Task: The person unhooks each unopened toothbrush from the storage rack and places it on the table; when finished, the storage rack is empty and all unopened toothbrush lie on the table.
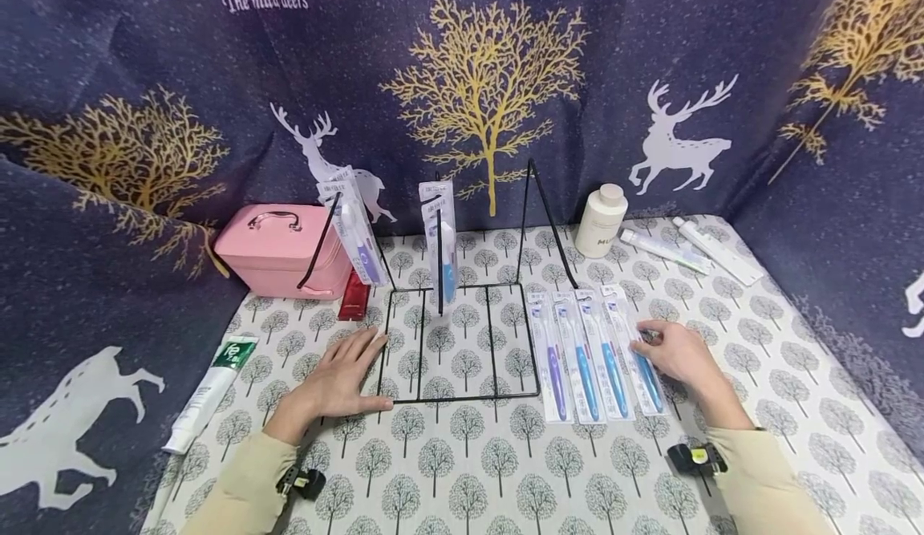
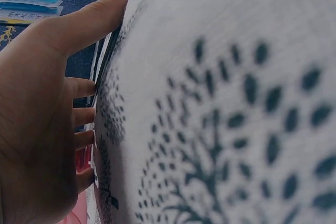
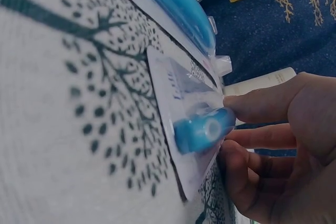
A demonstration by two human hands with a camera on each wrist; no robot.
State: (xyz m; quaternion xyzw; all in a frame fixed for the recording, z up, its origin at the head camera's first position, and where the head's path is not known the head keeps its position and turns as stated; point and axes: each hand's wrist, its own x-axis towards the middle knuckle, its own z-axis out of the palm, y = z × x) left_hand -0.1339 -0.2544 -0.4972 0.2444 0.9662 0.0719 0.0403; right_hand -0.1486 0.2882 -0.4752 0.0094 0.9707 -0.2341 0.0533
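Note:
My left hand (image 1: 345,374) lies with fingers spread at the left side of a black wire display rack (image 1: 462,398). Its thumb reaches the front bar, and the left wrist view shows the same hand (image 2: 47,98) beside the dark wire. With thumb and fingers, my right hand (image 1: 678,350) pinches the rightmost packaged toothbrush (image 1: 645,374), which has a blue handle. Close up, the right hand (image 3: 273,140) is at the edge of its clear blister pack (image 3: 191,129). To its left lie more packs in a row, including a purple toothbrush (image 1: 554,383).
Packaged toothbrushes hang from the rack's left hook (image 1: 354,230) and middle hook (image 1: 439,250). Behind stand a pink case (image 1: 281,250) and a white bottle (image 1: 601,222). A red packet (image 1: 354,297) lies near the case. Toothpaste tubes lie left (image 1: 211,395) and right (image 1: 667,251).

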